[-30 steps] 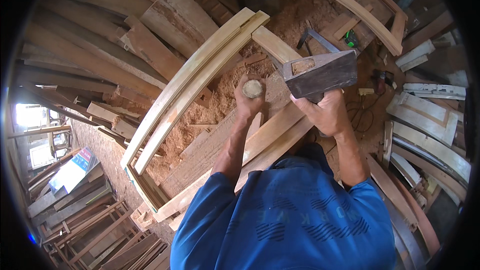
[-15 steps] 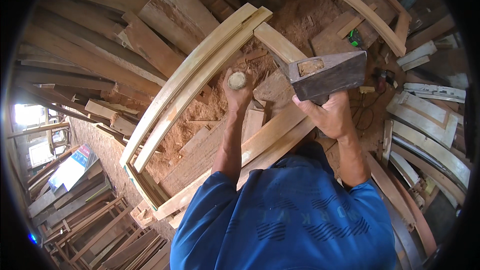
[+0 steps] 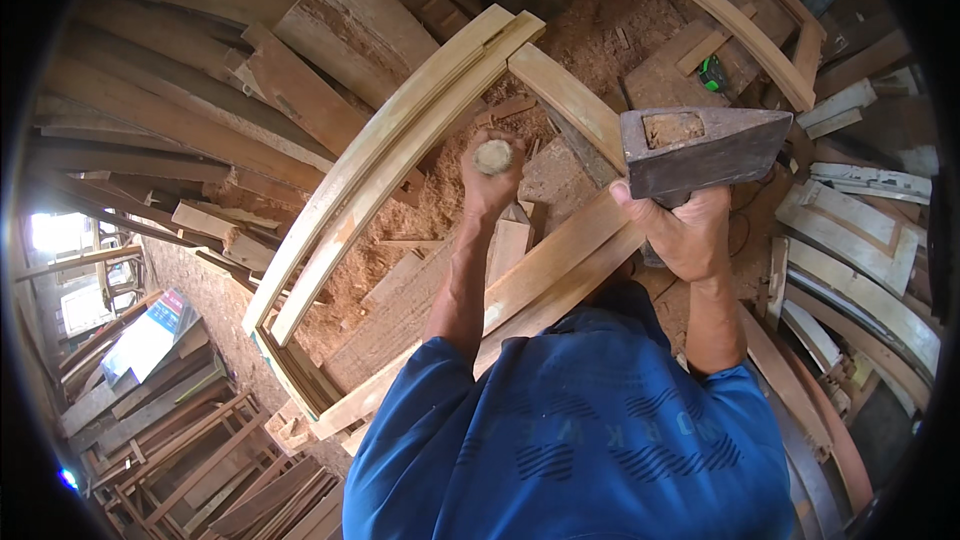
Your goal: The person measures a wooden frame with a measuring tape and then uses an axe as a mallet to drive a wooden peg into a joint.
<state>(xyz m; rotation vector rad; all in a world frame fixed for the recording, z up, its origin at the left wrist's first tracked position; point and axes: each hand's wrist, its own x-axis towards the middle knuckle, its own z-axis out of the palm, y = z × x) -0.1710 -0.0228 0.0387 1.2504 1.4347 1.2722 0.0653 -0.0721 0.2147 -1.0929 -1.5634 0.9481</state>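
My left hand [image 3: 490, 185] is closed in a fist around an upright chisel. The round, pale butt of the chisel's wooden handle [image 3: 492, 157] faces up; its blade is mostly hidden below the fist. To the right, my right hand [image 3: 686, 232] grips an axe just under its dark, wedge-shaped metal head [image 3: 705, 160]. The wood in the axe's eye shows on top; the rest of its handle is hidden. Both hands are over a curved light-wood frame [image 3: 400, 130], the left inside its outline, the right above its near right corner.
Sawdust and offcuts [image 3: 512, 248] lie inside the frame. Stacked boards [image 3: 180, 130] fill the far left. A smaller curved frame [image 3: 740, 30] and a green tape measure [image 3: 711, 73] are at the far right. Curved pieces [image 3: 850, 285] are stacked on the right.
My right hand has carried the axe to the right, away from the chisel. My left hand has shifted slightly right with the chisel still in its grip.
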